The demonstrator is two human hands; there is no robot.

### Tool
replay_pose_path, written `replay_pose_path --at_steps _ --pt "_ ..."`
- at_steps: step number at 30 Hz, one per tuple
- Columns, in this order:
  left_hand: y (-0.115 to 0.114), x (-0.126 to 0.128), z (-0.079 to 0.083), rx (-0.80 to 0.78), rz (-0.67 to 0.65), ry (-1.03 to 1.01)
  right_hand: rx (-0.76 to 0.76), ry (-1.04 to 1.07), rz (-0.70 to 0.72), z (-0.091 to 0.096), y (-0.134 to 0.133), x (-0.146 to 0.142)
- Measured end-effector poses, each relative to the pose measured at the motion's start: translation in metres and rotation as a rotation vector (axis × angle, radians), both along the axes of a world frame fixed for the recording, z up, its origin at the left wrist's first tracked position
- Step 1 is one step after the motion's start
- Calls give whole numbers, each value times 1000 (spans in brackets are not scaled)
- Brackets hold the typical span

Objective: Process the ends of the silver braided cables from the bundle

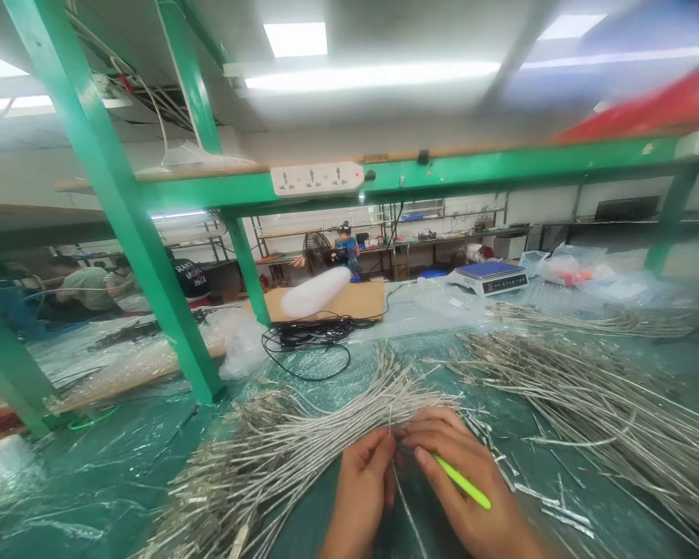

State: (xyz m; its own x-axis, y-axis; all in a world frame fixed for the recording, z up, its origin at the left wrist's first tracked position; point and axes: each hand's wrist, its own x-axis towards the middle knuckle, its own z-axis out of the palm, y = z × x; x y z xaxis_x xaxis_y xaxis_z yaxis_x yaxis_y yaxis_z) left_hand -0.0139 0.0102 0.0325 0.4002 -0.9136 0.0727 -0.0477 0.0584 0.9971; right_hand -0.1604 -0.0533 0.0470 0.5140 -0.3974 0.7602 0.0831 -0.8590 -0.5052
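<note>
My left hand [364,485] pinches the end of a thin silver cable [391,423] near the bottom middle of the view. My right hand [466,485] meets it fingertip to fingertip and grips a lime-green tool [463,483] that lies across its palm. Both hands rest just in front of a fanned pile of silver braided cables [303,435] on the green plastic-covered bench [140,458]. The tool's tip is hidden between the fingers.
A second, larger pile of cables [588,388] spreads to the right. A slanted green frame post [145,256] stands at left. Behind lie a black cord coil [311,334], a white foam roll [315,292], a digital scale [489,277] and an overhead power strip [318,178]. People work in the background.
</note>
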Motion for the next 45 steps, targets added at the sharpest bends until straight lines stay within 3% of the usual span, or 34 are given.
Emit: replay_pose_path --at_steps 22,27,33,41,45 --pt "2 -4 4 -46 -36 -43 38 -23 11 0 1 3" --pt "3 -5 5 -62 -35 -49 68 -11 -45 -3 -3 5" --pt "4 -3 4 -78 -14 51 112 -97 -220 -10 -22 -1" --pt "3 -4 5 -73 -59 293 122 -36 85 4 4 -1" --pt "4 -6 7 -116 -58 304 226 -46 132 7 6 0"
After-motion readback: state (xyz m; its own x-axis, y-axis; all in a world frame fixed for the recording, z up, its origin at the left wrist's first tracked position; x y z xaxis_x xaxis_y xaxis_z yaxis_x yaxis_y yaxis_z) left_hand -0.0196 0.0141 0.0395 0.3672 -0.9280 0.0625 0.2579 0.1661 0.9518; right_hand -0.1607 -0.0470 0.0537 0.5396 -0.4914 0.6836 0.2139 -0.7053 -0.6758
